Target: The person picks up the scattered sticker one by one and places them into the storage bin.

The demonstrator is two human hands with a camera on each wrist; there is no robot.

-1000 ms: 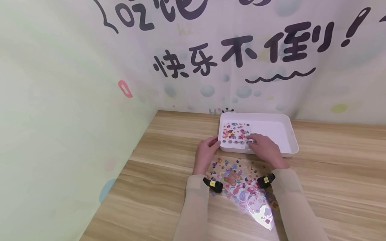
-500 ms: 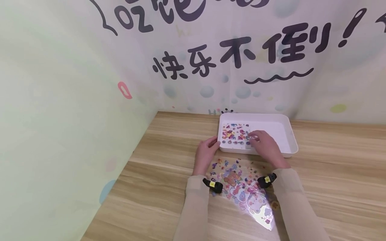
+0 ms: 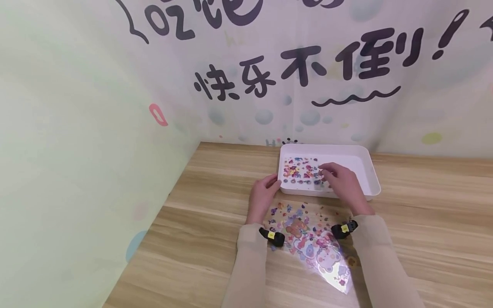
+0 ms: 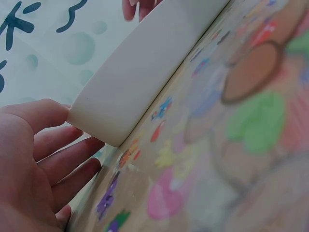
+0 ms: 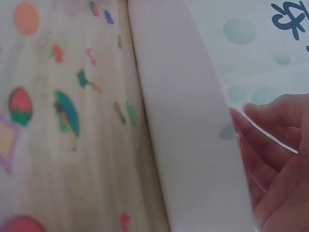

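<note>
My left hand [image 3: 263,194] rests at the front left corner of a white tray [image 3: 348,160]. In the left wrist view its fairly straight fingers [image 4: 63,157] touch the corner. Colourful stickers lie in the tray's left part on what looks like a clear sticker sheet [image 3: 294,171]. Over that sheet's right side, my right hand [image 3: 343,182] has its thumb and fingers brought together. A thin pale edge runs between these fingers in the right wrist view, seemingly the sheet's edge pinched there. The tray's front wall [image 5: 183,111] hides part of this hand.
A large clear sheet with cartoon stickers [image 3: 308,239] lies on the wooden table [image 3: 208,222] in front of the tray, between the forearms. It reflects light at its near corner. A printed cloth wall [image 3: 250,111] stands behind the tray, and another wall is at the left.
My right hand has shifted slightly to the right and up over the tray, uncovering more stickers at the sheet's right side. The left hand has stayed at the corner.
</note>
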